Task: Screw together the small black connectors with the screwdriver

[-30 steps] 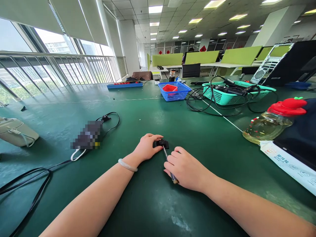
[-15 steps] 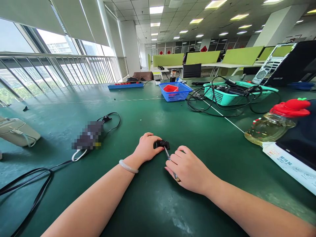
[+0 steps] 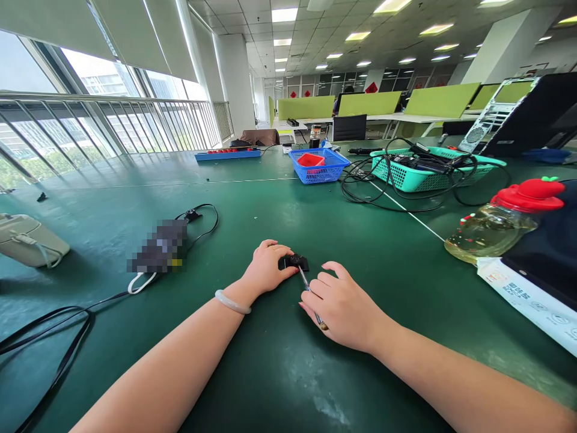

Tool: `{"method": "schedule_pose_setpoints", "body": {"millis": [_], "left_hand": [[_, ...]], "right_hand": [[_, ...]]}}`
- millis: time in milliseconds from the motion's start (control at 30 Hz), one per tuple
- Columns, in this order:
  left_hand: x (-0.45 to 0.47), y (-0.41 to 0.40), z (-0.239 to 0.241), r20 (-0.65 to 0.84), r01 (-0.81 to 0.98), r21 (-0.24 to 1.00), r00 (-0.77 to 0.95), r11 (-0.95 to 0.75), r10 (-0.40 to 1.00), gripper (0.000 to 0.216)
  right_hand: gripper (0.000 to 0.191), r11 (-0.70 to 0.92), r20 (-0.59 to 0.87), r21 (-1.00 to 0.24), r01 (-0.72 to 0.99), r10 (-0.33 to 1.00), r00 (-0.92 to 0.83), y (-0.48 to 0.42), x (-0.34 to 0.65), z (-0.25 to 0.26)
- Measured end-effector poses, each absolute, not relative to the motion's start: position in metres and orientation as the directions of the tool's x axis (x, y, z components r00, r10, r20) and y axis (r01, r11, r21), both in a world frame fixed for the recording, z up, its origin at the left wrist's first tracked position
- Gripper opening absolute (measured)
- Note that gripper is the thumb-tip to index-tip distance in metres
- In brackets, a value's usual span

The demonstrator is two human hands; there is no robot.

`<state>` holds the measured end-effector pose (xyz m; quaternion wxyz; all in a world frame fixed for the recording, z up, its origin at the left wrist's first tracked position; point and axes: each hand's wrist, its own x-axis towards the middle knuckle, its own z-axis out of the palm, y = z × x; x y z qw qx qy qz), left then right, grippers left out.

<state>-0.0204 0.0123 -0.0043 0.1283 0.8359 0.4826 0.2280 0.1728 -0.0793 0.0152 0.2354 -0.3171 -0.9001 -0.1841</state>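
On the green table (image 3: 252,198), my left hand (image 3: 269,267) grips a small black block-like part (image 3: 297,261) between thumb and fingers. The part's exact kind is too small to make out. My right hand (image 3: 336,307) is closed around a slim screwdriver (image 3: 305,278) with a metal shaft. Its tip touches or lies right against the near side of the black part, and its brownish end shows below my fingers. The right index finger is raised off the shaft. A pale bangle (image 3: 232,302) circles my left wrist.
A blurred dark pouch (image 3: 160,246) with a black strap lies left, near a beige bag (image 3: 31,240). Farther back stand a blue basket (image 3: 319,174) and a teal basket (image 3: 406,178) of black cables. A red-lidded bottle (image 3: 491,231) is at right.
My right index finger has lifted and stretched slightly away from the screwdriver. The left hand keeps its hold on the black part. The whole view has shifted a little.
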Motion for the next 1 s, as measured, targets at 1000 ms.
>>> {"method": "schedule_pose_setpoints", "body": {"millis": [1000], "left_hand": [[-0.019, 0.014, -0.004, 0.295, 0.760, 0.386, 0.436, -0.523, 0.850, 0.032]], "right_hand": [[0.022, 0.755, 0.612, 0.126, 0.644, 0.452, -0.649, -0.065, 0.182, 0.013]]}}
